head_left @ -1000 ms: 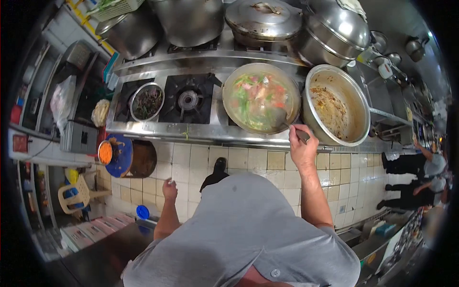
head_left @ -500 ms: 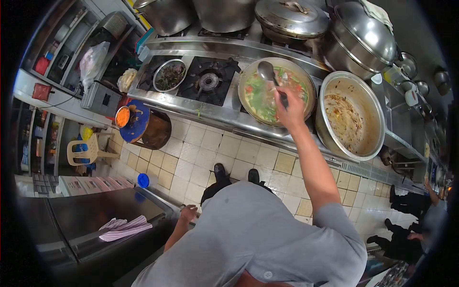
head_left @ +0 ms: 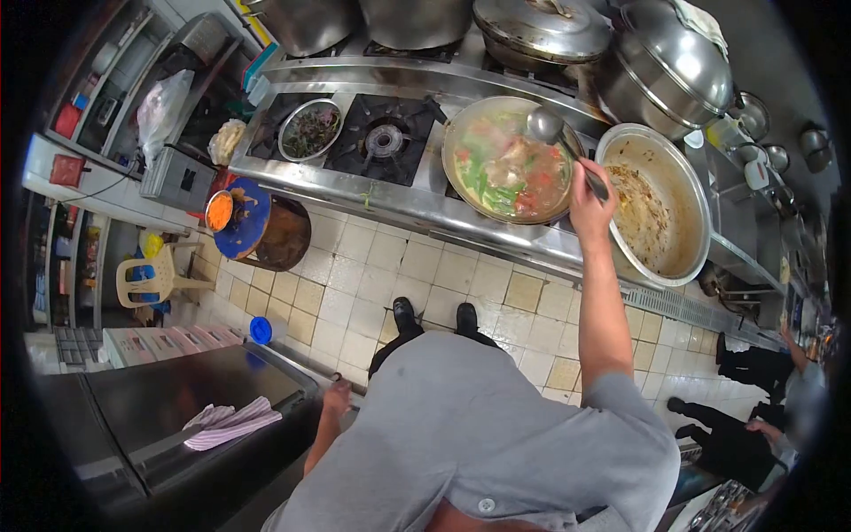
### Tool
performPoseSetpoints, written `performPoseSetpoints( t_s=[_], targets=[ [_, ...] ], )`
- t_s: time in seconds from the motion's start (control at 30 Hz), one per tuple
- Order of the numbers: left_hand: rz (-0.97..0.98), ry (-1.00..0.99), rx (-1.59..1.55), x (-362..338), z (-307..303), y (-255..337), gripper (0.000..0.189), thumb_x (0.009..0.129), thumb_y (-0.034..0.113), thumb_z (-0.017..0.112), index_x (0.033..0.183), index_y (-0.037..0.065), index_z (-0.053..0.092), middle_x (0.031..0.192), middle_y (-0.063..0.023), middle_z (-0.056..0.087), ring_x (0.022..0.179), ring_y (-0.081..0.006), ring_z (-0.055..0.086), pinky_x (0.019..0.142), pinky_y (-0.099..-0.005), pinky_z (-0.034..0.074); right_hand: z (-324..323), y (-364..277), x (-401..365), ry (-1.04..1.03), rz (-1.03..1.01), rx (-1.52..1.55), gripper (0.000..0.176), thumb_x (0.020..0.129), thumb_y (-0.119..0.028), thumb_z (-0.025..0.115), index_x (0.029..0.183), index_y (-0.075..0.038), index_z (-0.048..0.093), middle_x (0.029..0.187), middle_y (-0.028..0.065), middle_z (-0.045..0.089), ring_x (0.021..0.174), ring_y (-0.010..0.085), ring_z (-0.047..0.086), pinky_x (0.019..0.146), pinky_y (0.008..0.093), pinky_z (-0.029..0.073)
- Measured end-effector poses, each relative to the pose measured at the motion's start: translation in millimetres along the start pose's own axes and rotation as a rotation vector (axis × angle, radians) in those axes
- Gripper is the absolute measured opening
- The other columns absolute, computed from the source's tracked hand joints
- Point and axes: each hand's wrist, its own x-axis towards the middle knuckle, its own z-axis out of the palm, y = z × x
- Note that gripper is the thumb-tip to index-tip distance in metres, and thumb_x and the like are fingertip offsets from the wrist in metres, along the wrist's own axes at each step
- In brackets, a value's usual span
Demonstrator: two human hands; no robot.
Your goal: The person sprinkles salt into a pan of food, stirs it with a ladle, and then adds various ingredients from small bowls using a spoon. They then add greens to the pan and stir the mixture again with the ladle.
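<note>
My right hand [head_left: 592, 200] is closed around the dark handle of a metal ladle [head_left: 544, 125]. The ladle's bowl is over the upper right part of a wide round pan [head_left: 449, 177]. In that pan is a steaming soup [head_left: 505, 168] with green vegetables, red pieces and paler chunks. Right beside the pan and near my wrist stands a deep metal pot [head_left: 700, 208], its bottom coated with brownish residue. Down at my left side, my left hand [head_left: 337, 395] hangs near the edge of a dark-topped cabinet [head_left: 239, 381]; its fingers are too small to make out.
An unlit burner [head_left: 385, 139] and a bowl of dark leaves [head_left: 310, 129] are left of the pan. Large lidded pots [head_left: 541, 31] line the back. A stool [head_left: 288, 235], a plastic chair [head_left: 155, 277] and a blue-lidded container [head_left: 261, 330] stand leftward. Two people [head_left: 736, 443] are at right.
My right hand has moved right with the ladle, whose bowl went from the pan's upper middle to its upper right. More of the soup shows. My left hand has shifted slightly left.
</note>
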Motion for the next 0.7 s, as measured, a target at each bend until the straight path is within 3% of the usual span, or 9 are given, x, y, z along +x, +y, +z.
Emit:
performPoseSetpoints(
  t_s=[0.07,0.17,0.2,0.23,0.27,0.3,0.37,0.53,0.7],
  targets=[
    [-0.123,0.132,0.548,-18.0,9.0,-2.3,0.029,0.099,0.024,0.058,0.125,0.013,0.062,0.101,-0.0021,0.066,0.070,-0.0171,0.064,0.051,-0.0289,0.050,-21.9,10.3,-20.3,0.022,0.145,-0.002,0.014,0.095,-0.010,0.067,0.102,0.003,0.066,0.083,0.0086,0.070,0.073,0.0109,0.066,0.066,0.0244,0.053],
    [-0.075,0.054,0.793,-13.1,0.3,4.3,0.030,0.098,0.023,0.058,0.126,0.013,0.061,0.109,-0.0028,0.067,0.073,-0.0201,0.066,0.052,-0.0316,0.052,-36.2,17.3,-48.3,0.116,0.326,0.090,0.016,0.097,-0.011,0.065,0.102,0.005,0.062,0.078,0.0088,0.067,0.067,0.0114,0.065,0.060,0.0253,0.054],
    [-0.045,-0.081,0.543,2.4,-18.1,-1.3,0.030,0.097,0.022,0.059,0.126,0.013,0.061,0.111,-0.0034,0.067,0.074,-0.0210,0.067,0.052,-0.0326,0.052,-36.3,17.2,-56.5,0.154,0.382,0.139,0.017,0.098,-0.011,0.064,0.102,0.005,0.061,0.076,0.0089,0.066,0.064,0.0118,0.065,0.058,0.0258,0.054],
    [-0.147,-0.259,-0.113,21.8,-41.6,-6.2,0.031,0.096,0.021,0.059,0.126,0.013,0.060,0.114,-0.0039,0.067,0.075,-0.0220,0.067,0.052,-0.0336,0.053,-35.3,17.4,-62.3,0.191,0.416,0.152,0.018,0.099,-0.012,0.063,0.102,0.005,0.059,0.076,0.0111,0.066,0.061,0.0146,0.066,0.054,0.0281,0.056],
    [-0.338,-0.382,-0.518,38.4,-56.9,-4.0,0.032,0.096,0.021,0.060,0.126,0.012,0.060,0.116,-0.0045,0.067,0.076,-0.0230,0.068,0.052,-0.0346,0.053,-33.1,23.4,-68.0,0.211,0.449,0.190,0.019,0.099,-0.013,0.063,0.102,0.005,0.059,0.076,0.0113,0.066,0.061,0.0148,0.066,0.053,0.0283,0.056],
    [-0.178,-0.330,-0.317,42.1,-47.5,6.8,0.033,0.095,0.020,0.060,0.127,0.012,0.060,0.113,-0.0050,0.067,0.075,-0.0224,0.067,0.052,-0.0347,0.052,-30.4,31.9,-75.2,0.231,0.483,0.229,0.019,0.099,-0.013,0.062,0.102,0.005,0.059,0.075,0.0114,0.065,0.060,0.0150,0.066,0.052,0.0284,0.056],
    [0.107,0.035,0.448,46.1,-11.4,43.4,0.034,0.094,0.018,0.062,0.127,0.011,0.059,0.107,-0.0060,0.067,0.073,-0.0213,0.065,0.050,-0.0349,0.050,-25.2,39.1,-82.9,0.264,0.531,0.251,0.019,0.099,-0.014,0.062,0.102,0.005,0.059,0.074,0.0120,0.065,0.059,0.0153,0.065,0.050,0.0281,0.056],
    [0.102,0.180,0.318,24.8,59.7,124.1,0.036,0.094,0.017,0.063,0.128,0.009,0.059,0.094,-0.0082,0.067,0.069,-0.0190,0.063,0.047,-0.0342,0.047,-19.3,41.0,-88.3,0.272,0.561,0.198,0.019,0.099,-0.014,0.061,0.103,0.004,0.059,0.076,0.0122,0.066,0.058,0.0153,0.065,0.048,0.0277,0.056],
    [0.078,0.195,0.408,14.5,60.5,110.6,0.035,0.093,0.019,0.064,0.126,0.006,0.061,0.091,-0.0093,0.066,0.067,-0.0169,0.062,0.047,-0.0342,0.047,-11.5,41.4,-93.0,0.305,0.558,0.206,0.018,0.099,-0.014,0.061,0.103,0.003,0.059,0.076,0.0118,0.066,0.059,0.0154,0.066,0.051,0.0280,0.056]
  ],
)
